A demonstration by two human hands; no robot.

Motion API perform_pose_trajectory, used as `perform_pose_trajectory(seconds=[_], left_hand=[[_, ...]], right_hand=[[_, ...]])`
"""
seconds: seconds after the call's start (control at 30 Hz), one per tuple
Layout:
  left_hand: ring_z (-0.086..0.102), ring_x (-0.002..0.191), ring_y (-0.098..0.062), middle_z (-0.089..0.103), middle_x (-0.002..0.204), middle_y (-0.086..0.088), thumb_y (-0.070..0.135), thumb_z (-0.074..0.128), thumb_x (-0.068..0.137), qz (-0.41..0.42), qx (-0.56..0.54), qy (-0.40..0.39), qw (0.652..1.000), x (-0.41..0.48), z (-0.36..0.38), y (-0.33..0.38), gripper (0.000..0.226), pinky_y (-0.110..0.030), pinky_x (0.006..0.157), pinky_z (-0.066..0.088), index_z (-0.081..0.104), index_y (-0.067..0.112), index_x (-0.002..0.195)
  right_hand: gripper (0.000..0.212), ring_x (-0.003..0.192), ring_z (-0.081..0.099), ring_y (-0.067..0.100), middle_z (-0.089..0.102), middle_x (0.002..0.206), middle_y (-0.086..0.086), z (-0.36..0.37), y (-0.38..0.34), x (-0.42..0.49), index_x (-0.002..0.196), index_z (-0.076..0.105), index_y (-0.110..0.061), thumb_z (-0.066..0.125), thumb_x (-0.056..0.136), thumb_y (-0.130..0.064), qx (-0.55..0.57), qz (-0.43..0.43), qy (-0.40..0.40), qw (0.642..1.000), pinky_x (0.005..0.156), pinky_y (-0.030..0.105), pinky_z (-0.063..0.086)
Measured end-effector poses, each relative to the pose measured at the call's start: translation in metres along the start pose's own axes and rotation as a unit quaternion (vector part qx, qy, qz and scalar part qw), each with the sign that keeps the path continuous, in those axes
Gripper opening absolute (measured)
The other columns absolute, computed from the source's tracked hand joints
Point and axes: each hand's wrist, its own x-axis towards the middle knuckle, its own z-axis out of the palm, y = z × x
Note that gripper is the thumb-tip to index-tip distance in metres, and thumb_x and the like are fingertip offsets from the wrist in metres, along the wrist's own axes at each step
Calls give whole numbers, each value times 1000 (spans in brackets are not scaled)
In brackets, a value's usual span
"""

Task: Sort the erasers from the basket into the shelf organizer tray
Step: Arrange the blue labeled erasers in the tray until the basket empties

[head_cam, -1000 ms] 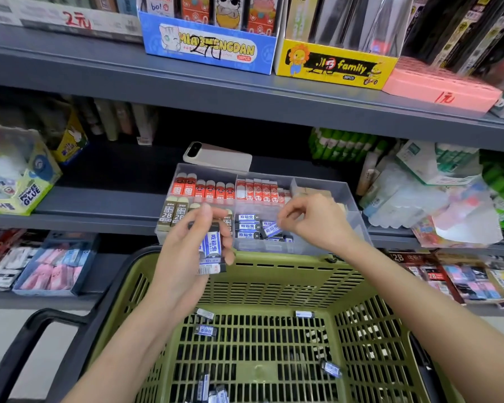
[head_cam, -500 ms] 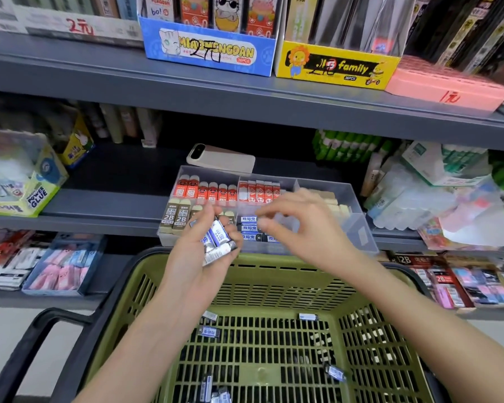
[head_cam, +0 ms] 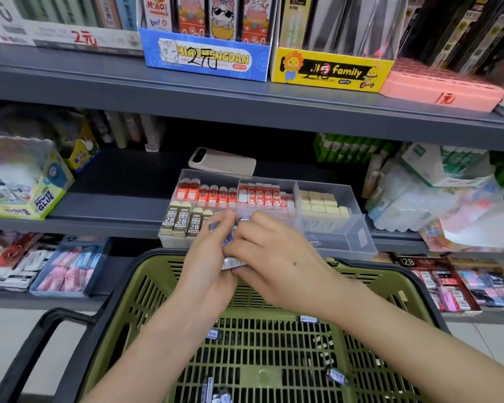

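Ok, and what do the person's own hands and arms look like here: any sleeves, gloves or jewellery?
Both the left hand and right hand are bare: no gloves, no rings on the parts in view. The forearms are uncovered to the frame edge, with no sleeve, watch or bracelet. A small dark mark sits on the right hand's back.

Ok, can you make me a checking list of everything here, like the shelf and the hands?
Surface: grey shelf, carrying the clear tray at its front edge.
Job's things: tray holds sorted erasers in compartments; green basket has loose erasers on its floor.
Clutter: phone lying behind the tray.
Hands: left hand holds a bunch of erasers; right hand reaches into that bunch, grip hidden.
Cables: nothing seen.
Surroundings: shop shelves with a glue box and other stationery.
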Motion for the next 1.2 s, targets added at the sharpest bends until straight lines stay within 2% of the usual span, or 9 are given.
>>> perform_pose_trajectory(seconds=[0.1, 0.23, 0.37, 0.5, 0.6, 0.73, 0.9, 1.03, 1.2], left_hand=[[62, 61, -15, 64, 69, -5, 15, 54, 89, 8, -6, -4, 1000, -2, 1, 8, 10, -27, 54, 53, 61, 10, 85], [56, 73, -22, 60, 82, -15, 2, 51, 86, 18, -36, 11, 999, -7, -6, 27, 18, -33, 64, 51, 60, 0, 101], [60, 74, -26, 60, 85, -19, -4, 46, 89, 6, -15, 6, 1000, -11, -12, 39, 18, -32, 64, 57, 59, -3, 101], [65, 65, -23, 64, 83, -17, 0, 48, 90, -6, 38, -2, 999, -13, -20, 44, 14, -22, 47, 50, 56, 1, 102], [66, 62, -19, 69, 82, -16, 3, 50, 90, -8, 74, 4, 997, -12, -24, 43, 19, -18, 37, 42, 53, 0, 109], [66, 58, -18, 72, 83, -18, 4, 53, 87, -23, 83, -5, 996, -11, -25, 39, 21, -16, 37, 40, 55, -4, 107], [68, 64, -20, 71, 82, -20, 4, 59, 76, -34, 70, -14, 997, -9, -21, 38, 30, -18, 40, 45, 54, -6, 104], [68, 63, -21, 66, 88, -21, 4, 67, 65, -27, 60, -1, 998, -7, -19, 37, 53, -21, 43, 47, 52, -3, 115], [67, 65, -18, 72, 81, -14, 7, 71, 62, -26, 112, -26, 993, -6, -16, 33, 11, -21, 47, 48, 75, 12, 71]], right_hand=[[14, 75, 53, 18, 59, 80, 0, -8, 8, -3, 88, 60, -10, 64, 75, -5, 61, 85, 9, 994, 66, 35, 46], [30, 59, 51, 7, 57, 71, -9, -13, 55, -5, 94, 53, -22, 65, 77, -2, 206, 341, 93, 913, 66, 30, 45], [15, 64, 58, 8, 66, 67, -6, 4, 87, -7, 71, 61, -24, 76, 73, -22, 183, 423, 52, 886, 66, 26, 41], [16, 69, 61, 5, 68, 69, -10, 22, 95, -7, 68, 65, -25, 80, 70, -31, 171, 441, 25, 881, 64, 22, 44], [15, 69, 58, 6, 67, 69, -12, 30, 94, -5, 68, 71, -22, 79, 69, -34, 122, 425, 19, 897, 62, 5, 35], [14, 79, 47, 9, 61, 66, -17, 34, 90, -4, 69, 72, -30, 77, 70, -43, 60, 413, 26, 908, 65, 25, 27], [24, 88, 48, 17, 68, 78, -11, 39, 89, -8, 78, 73, -30, 62, 80, -52, -107, 350, -23, 930, 80, 31, 26], [31, 93, 46, 18, 67, 93, -10, 41, 90, -10, 86, 73, -29, 49, 89, -48, -185, 284, -82, 937, 74, 32, 15], [42, 91, 47, 22, 66, 92, -4, 35, 89, -10, 91, 72, -23, 36, 95, -45, -229, 236, -116, 937, 72, 33, 16]])
